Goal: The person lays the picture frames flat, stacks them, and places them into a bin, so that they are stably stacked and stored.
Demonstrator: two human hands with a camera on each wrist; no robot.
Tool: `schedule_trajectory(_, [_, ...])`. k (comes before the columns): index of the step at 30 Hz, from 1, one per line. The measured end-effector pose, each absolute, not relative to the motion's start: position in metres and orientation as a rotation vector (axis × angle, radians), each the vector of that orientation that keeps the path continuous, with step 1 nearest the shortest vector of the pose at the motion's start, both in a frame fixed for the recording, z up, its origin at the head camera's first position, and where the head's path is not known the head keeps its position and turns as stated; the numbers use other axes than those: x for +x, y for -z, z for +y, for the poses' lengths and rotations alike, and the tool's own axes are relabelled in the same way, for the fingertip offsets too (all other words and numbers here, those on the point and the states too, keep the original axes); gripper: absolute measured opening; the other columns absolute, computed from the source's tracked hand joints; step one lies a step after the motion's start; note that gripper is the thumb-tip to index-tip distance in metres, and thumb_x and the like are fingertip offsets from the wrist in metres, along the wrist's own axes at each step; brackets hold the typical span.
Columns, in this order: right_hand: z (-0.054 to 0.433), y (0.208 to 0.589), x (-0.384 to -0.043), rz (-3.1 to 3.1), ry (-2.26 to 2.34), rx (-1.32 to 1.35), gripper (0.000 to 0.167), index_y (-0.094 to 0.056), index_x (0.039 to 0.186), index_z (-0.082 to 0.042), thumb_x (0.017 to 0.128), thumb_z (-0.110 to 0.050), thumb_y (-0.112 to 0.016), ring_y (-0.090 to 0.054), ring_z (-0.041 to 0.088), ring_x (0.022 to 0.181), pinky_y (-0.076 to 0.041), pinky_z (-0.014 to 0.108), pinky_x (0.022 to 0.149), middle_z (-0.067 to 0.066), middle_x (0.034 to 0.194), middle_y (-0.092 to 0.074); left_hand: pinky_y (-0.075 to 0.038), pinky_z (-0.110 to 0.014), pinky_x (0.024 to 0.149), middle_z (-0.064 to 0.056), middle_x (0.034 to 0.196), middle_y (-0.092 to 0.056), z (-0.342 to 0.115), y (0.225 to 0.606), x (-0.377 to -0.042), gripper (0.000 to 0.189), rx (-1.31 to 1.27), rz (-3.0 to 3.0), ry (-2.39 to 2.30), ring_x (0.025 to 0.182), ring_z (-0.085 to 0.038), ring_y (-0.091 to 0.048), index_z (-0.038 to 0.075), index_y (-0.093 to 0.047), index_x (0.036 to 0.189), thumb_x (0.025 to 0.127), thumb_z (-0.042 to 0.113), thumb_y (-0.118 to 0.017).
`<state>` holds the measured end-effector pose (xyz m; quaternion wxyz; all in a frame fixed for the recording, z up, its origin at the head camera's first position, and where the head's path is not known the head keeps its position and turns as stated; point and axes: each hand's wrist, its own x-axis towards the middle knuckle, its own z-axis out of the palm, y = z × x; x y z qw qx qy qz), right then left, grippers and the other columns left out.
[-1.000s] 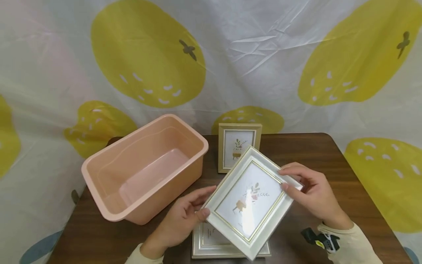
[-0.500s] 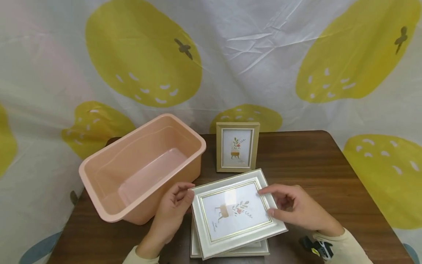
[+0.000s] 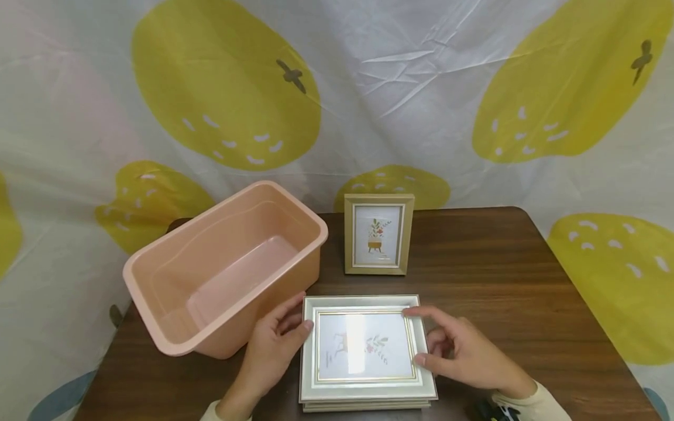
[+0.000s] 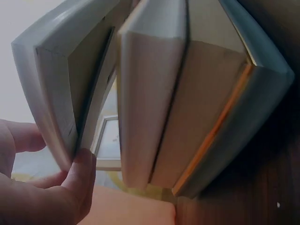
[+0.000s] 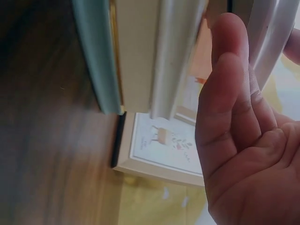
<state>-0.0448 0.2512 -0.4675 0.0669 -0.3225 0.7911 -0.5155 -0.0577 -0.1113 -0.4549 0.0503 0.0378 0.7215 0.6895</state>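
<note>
Between my two hands is a white picture frame (image 3: 363, 345) with thin gold inner lines and a plant print under shiny glass. My left hand (image 3: 271, 345) grips its left edge, thumb on the front. At the right edge my right hand (image 3: 468, 354) holds it, with index finger and thumb on the face. Below it lies a stack of frames (image 4: 154, 112), mostly covered in the head view. Both wrist views show a gap between the held frame and this stack, whose lowest frame (image 5: 96, 56) looks teal.
Behind the stack a small tan picture frame (image 3: 350, 234) stands upright on the dark wooden table (image 3: 489, 263). To the left sits a pink plastic bin (image 3: 295, 272), close to my left hand. A lemon-print cloth (image 3: 400, 111) hangs behind the table.
The white frame has come down and turned from a tilted diagonal to lie nearly square over the stack. Both hands moved with it, lower, still holding its sides.
</note>
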Motion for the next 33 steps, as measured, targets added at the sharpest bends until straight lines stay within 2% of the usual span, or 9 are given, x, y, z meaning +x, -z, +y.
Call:
schedule_trajectory(7, [0.248,0.478,-0.044,2.337,1.581,-0.99,0.065,-0.044,0.153,-0.005,0.096,-0.003,-0.076,-0.047,-0.013,0.055,-0.043,0.013,0.045,-0.005,0.061,-0.06,-0.06,-0.022,0.092,-0.017,0.128,-0.072,-0.115,0.462,-0.056,0.053,0.112,2.303,-2.016,0.111,-0.019,-0.071,0.004,-0.064,0.144,0.094,0.007,-0.079])
schedule_trajectory(14, [0.244,0.486,-0.045,2.347,1.562,-0.996,0.064,-0.044,0.153,-0.005,0.096,-0.002,-0.074,-0.045,-0.013,0.054,-0.04,0.011,0.044,-0.004,0.058,-0.057,-0.061,-0.02,0.089,-0.013,0.122,-0.074,-0.117,0.469,-0.056,0.051,0.082,2.323,-1.973,0.107,-0.017,-0.071,0.006,-0.066,0.142,0.093,0.009,-0.081])
schedule_trajectory(20, [0.246,0.487,-0.045,2.364,1.547,-0.98,0.063,-0.045,0.153,-0.007,0.097,-0.003,-0.074,-0.042,-0.011,0.054,-0.038,0.012,0.045,-0.004,0.057,-0.053,-0.061,-0.022,0.091,-0.012,0.131,-0.071,-0.117,0.472,-0.058,0.052,0.109,2.313,-1.965,0.108,-0.019,-0.069,0.005,-0.065,0.142,0.092,0.008,-0.081])
schedule_trajectory(26, [0.246,0.487,-0.045,2.376,1.52,-0.973,0.063,-0.045,0.153,-0.007,0.097,-0.005,-0.075,-0.041,-0.01,0.055,-0.038,0.012,0.046,-0.004,0.058,-0.052,-0.062,-0.023,0.089,-0.012,0.118,-0.073,-0.115,0.471,-0.059,0.051,0.105,2.327,-1.938,0.105,-0.018,-0.07,0.008,-0.067,0.14,0.091,0.011,-0.083])
schedule_trajectory(33, [0.246,0.488,-0.045,2.392,1.478,-0.983,0.064,-0.045,0.153,-0.008,0.097,-0.008,-0.076,-0.041,-0.01,0.056,-0.037,0.012,0.048,-0.005,0.06,-0.051,-0.062,-0.021,0.085,-0.012,0.113,-0.071,-0.115,0.474,-0.058,0.054,0.116,2.39,-1.86,0.098,-0.016,-0.073,0.009,-0.065,0.142,0.091,0.013,-0.084])
